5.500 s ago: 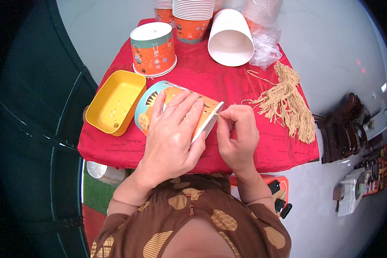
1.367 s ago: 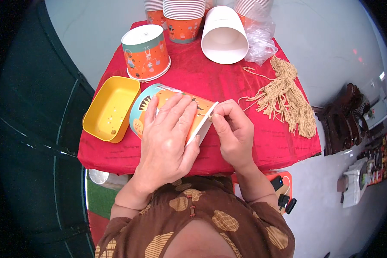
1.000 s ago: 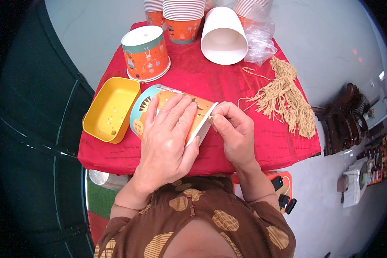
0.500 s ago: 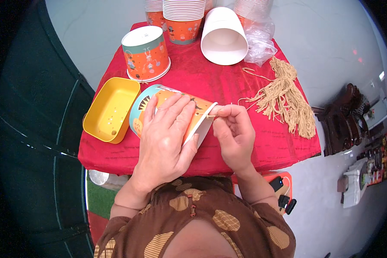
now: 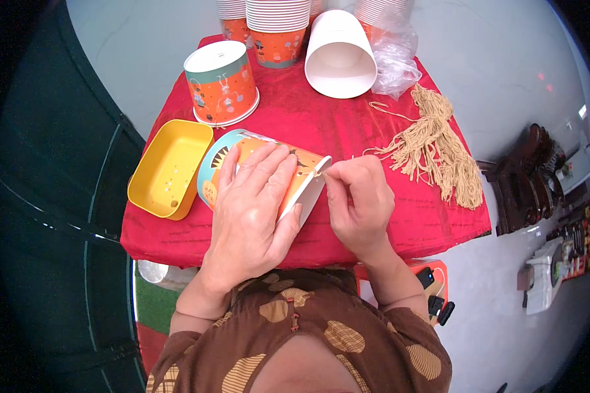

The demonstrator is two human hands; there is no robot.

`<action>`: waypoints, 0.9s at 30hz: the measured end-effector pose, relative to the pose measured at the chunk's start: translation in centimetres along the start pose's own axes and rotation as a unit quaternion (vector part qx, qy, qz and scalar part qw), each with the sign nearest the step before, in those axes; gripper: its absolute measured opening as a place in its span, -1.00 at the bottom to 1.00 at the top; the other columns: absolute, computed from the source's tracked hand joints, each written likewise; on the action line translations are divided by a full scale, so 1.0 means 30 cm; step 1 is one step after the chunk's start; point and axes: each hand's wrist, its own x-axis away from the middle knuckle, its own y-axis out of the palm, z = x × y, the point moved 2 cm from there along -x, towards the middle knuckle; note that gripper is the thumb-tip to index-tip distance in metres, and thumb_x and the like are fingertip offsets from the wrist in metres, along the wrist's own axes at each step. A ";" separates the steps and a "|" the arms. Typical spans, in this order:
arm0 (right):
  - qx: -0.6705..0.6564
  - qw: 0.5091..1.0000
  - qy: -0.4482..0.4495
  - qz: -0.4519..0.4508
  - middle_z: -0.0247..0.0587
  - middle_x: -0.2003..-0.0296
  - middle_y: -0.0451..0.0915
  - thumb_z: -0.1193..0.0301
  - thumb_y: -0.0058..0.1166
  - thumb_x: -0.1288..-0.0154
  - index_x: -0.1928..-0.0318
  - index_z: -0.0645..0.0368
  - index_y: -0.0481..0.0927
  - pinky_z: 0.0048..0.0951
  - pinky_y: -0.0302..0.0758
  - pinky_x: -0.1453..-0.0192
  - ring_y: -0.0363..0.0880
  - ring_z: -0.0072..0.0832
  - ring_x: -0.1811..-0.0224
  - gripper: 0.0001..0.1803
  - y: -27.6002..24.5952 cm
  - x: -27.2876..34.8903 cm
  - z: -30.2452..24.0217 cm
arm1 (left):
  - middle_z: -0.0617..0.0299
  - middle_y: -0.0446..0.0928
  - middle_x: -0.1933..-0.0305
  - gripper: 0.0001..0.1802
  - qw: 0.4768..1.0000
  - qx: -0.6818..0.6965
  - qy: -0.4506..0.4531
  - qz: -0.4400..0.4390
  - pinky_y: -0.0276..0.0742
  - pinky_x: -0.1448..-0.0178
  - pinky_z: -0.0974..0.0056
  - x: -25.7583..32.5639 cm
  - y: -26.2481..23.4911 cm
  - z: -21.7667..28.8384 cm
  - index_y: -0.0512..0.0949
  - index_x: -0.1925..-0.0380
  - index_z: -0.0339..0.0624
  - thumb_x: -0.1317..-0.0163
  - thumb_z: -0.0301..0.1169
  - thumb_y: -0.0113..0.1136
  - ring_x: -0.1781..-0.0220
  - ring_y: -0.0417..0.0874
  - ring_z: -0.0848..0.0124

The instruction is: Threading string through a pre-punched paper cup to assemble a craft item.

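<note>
An orange and teal paper tub (image 5: 211, 171) lies on its side on the red cloth, its open white rim turned to the right. My left hand (image 5: 250, 213) presses over its side, fingers spread across the printed wall and thumb at the rim, holding it steady. A short piece of tan yarn (image 5: 317, 173) shows at the rim. My right hand (image 5: 362, 206) pinches the yarn between thumb and curled fingers, just right of the rim. How the yarn is fixed to the tub cannot be made out.
Left of the tub is a yellow plastic box (image 5: 160, 173) with small bits inside. Behind stand an upside-down printed tub (image 5: 223, 85), stacked tubs (image 5: 278, 39), white tubs (image 5: 341, 62) lying down, and clear plastic wrap (image 5: 398, 69). A tan yarn bundle (image 5: 436, 150) lies right.
My right hand has turned and pulled slightly right, away from the rim, with the yarn in its fingers. My left hand and the tub have stayed in place.
</note>
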 end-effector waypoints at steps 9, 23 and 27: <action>-0.037 0.997 -0.015 -0.062 -0.12 0.39 0.44 0.70 0.19 -0.05 0.22 0.24 0.51 -0.28 0.48 0.40 0.52 -0.22 0.40 -0.74 -0.001 -0.058 0.020 | -0.11 0.49 -0.16 -0.45 0.999 0.018 0.018 -0.022 0.05 -0.46 -0.20 -0.011 -0.018 -0.020 0.49 -0.08 -0.43 -0.07 -0.37 0.19 -0.27 0.45 -0.03; -0.087 0.989 0.034 -0.115 -0.08 0.32 0.47 0.68 0.19 -0.05 0.30 0.24 0.48 -0.29 0.49 0.32 0.53 -0.21 0.31 -0.79 -0.102 -0.125 -0.028 | -0.09 0.59 -0.02 -0.54 0.942 0.287 0.027 -0.170 0.37 -0.29 0.09 -0.131 -0.102 -0.072 0.51 -0.09 -0.39 -0.21 -0.38 0.06 -0.11 0.58 0.08; -0.101 0.985 0.069 -0.125 -0.05 0.30 0.48 0.68 0.16 -0.07 0.33 0.25 0.50 -0.31 0.49 0.33 0.55 -0.22 0.31 -0.85 -0.131 -0.132 -0.019 | -0.02 0.61 0.06 -0.55 0.873 0.426 -0.108 -0.210 0.50 -0.07 0.23 -0.141 -0.103 -0.043 0.50 -0.10 -0.39 -0.22 -0.40 0.02 0.03 0.63 0.27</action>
